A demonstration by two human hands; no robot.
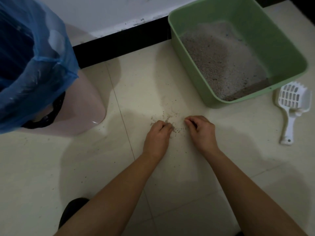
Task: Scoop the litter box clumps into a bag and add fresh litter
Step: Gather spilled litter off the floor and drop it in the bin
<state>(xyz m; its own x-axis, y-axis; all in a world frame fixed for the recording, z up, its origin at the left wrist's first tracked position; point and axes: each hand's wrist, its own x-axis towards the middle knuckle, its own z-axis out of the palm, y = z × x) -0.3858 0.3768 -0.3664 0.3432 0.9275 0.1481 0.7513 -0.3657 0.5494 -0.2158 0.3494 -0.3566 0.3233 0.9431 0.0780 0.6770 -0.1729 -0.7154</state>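
Between left hand (157, 133), right hand (201, 132): spilled litter (172, 116).

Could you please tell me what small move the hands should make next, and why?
Probably sweep the left hand and right hand together to heap the spilled litter, since grains lie scattered on the floor between and beyond their curled fingers, and the scoop lies apart, right of the box.

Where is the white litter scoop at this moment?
In the head view the white scoop lies flat on the floor at far right, just beside the near right corner of the green litter box.
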